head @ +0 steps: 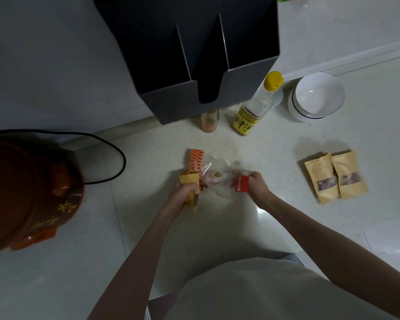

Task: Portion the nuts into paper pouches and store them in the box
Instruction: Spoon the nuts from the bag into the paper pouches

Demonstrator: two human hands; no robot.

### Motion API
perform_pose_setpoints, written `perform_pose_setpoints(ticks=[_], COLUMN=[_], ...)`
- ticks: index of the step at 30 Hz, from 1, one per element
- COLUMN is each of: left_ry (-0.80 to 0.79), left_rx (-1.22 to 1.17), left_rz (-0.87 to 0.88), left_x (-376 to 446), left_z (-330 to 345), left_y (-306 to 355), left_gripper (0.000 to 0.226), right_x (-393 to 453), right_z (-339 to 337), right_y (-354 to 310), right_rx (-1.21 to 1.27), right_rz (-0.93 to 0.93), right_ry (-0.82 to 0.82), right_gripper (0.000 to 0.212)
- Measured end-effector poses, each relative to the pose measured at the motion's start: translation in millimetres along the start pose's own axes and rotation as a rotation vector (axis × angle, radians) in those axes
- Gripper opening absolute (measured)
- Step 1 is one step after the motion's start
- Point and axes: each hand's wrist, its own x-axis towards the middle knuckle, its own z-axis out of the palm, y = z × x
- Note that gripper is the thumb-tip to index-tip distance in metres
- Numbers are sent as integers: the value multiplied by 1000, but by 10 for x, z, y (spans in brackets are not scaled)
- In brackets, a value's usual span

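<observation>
My left hand (187, 190) grips a brown paper pouch (189, 179) held upright with its mouth up. My right hand (257, 183) pinches the red-labelled end of a clear plastic nut bag (217, 175), which is tilted toward the pouch; a few nuts show inside near the pouch mouth. The bag's orange-patterned header (196, 159) lies behind the pouch. Two filled brown pouches (335, 177) with clear windows lie side by side on the counter to the right. The dark grey divided box (194, 61) stands at the back.
A brown clay cooker (28, 192) with a black cord sits at the left. Behind the hands stand a small orange-labelled bottle (209, 122) and a yellow-capped bottle (256, 105). A white bowl (316, 98) is at the back right. The pale counter (217, 227) extends toward me.
</observation>
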Motion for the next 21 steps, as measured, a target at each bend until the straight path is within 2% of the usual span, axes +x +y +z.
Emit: perform_pose_setpoints(ticks=[2, 4, 7, 11, 15, 21], left_ry=[16, 62, 124, 227, 238, 218], left_rx=[5, 7, 33, 2, 52, 63], left_rz=[-9, -6, 1, 50, 50, 190], left_x=[-25, -46, -18, -43, -156, -327], left_z=[35, 54, 80, 63, 58, 130], left_y=[1, 10, 50, 35, 7, -147], left_gripper=[55, 47, 16, 11, 22, 25], right_x=[5, -3, -32, -38, -111, -340], right_z=[16, 8, -62, -157, -341, -706], right_y=[-3, -26, -102, -152, -176, -131], right_rx=[-52, -49, -1, -13, 90, 165], right_rz=[-10, -6, 15, 41, 22, -63], right_ry=[2, 8, 27, 151, 266, 413], right_gripper=[37, 32, 23, 19, 16, 19])
